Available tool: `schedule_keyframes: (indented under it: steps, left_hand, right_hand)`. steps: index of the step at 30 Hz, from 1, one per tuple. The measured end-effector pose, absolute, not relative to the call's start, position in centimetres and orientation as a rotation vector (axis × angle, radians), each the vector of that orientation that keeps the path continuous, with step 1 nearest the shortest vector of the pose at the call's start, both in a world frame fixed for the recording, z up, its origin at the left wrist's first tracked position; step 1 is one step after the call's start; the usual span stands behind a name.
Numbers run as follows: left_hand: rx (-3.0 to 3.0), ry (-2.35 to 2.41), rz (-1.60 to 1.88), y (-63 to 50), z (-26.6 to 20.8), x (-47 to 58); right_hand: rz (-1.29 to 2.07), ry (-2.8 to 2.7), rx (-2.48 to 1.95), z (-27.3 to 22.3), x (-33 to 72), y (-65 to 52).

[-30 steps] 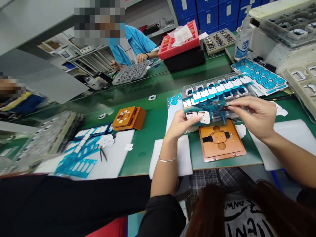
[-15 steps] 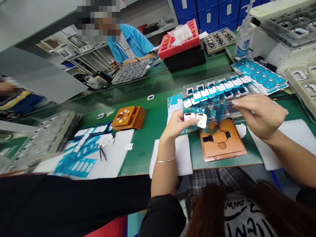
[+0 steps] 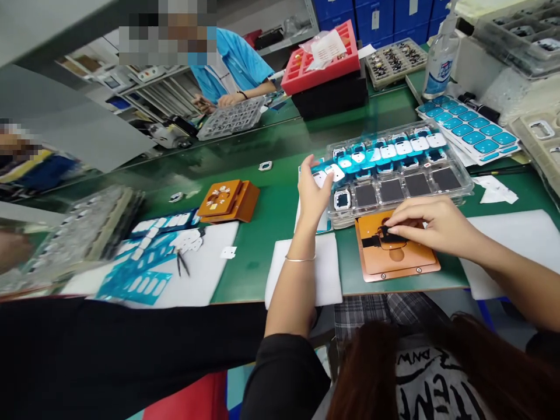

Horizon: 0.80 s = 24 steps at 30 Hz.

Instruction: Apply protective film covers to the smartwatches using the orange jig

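My left hand point(image 3: 314, 195), thumb and fingers closed, grips the left end of a blue film strip point(image 3: 364, 156) that carries white rounded-square stickers point(image 3: 401, 147). The strip lies across a clear plastic tray point(image 3: 371, 207) with dark squares and white-framed parts in its pockets. Over the orange fixture plate point(image 3: 371, 263), my right hand point(image 3: 420, 220) pinches a small black piece point(image 3: 389, 233) at the middle of the plate. The fingers partly cover that piece, so its full shape is hidden. Another black strip shows at the plate's left side.
White foam pads point(image 3: 327, 271) flank the fixture. A second orange fixture point(image 3: 230, 200), loose white frames point(image 3: 265, 166) and tweezers point(image 3: 182, 263) lie leftward. Blue sticker sheets point(image 3: 470, 128), a pump bottle point(image 3: 438, 64) and a red tray point(image 3: 324, 58) stand behind. A co-worker point(image 3: 236, 64) sits opposite.
My right hand has left the film and come down to the black piece on the fixture. My left hand has moved up and away with the strip. A white scrap now shows at the right.
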<state>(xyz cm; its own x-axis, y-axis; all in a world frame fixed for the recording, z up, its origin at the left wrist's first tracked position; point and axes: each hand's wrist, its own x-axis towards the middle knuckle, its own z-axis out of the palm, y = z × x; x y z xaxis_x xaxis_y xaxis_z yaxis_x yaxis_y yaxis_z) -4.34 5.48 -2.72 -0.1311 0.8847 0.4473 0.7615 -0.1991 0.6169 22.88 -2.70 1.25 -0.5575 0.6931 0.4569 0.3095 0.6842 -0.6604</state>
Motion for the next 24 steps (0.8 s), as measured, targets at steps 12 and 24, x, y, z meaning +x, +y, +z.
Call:
schedule_keyframes:
  steps: [12, 24]
  left_hand:
    - [2.62, 1.755, 0.627, -0.3, 1.4, -3.8]
    - [2.613, 1.526, 0.411, -0.2, 1.7, -4.1]
  right_hand:
    - [0.326, -2.418, -0.794, 0.0, 22.8, -2.7]
    - [0.198, -2.494, -0.488, -1.4, 24.3, -2.9]
